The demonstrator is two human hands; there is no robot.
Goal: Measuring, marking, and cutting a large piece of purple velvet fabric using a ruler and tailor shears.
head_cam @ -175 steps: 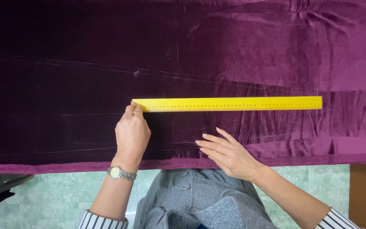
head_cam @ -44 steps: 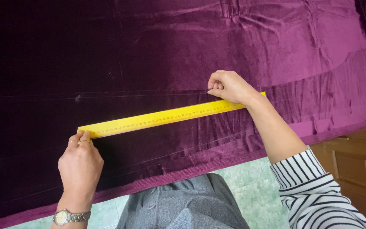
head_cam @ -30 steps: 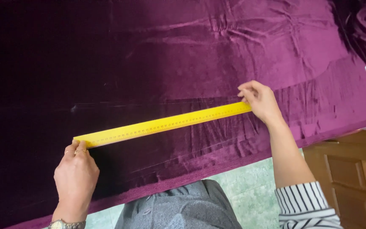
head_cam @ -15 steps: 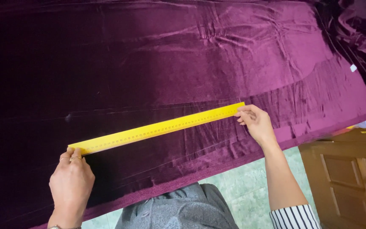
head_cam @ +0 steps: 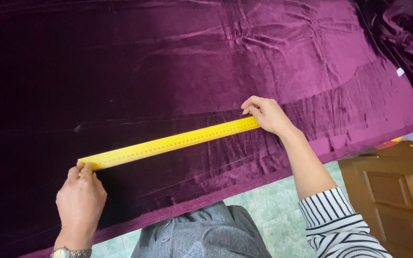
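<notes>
My left hand (head_cam: 80, 198) sits at the lower left, fingers curled down with the tips pressing on the near end of the yellow ruler (head_cam: 168, 143); it pins that end flat rather than wrapping it. My right hand (head_cam: 267, 114) is at the far end, fingers bent and pinched at the ruler's tip, holding it down on the cloth. I cannot tell whether anything small sits between those fingers.

The ruler lies flat on the purple velvet cloth (head_cam: 192, 62), its long axis running from lower left up to upper right, tilted a little against the cloth's near hem. It lies just inside that hem, close to me.

Half a second ago the right hand sat lower and further right along the same end; now it is drawn in and the ruler's right tip is under the fingers. The left hand has kept its place on the other end.

Beyond the cloth, a wooden cabinet (head_cam: 393, 191) stands at the lower right on a pale green floor (head_cam: 268, 205).
</notes>
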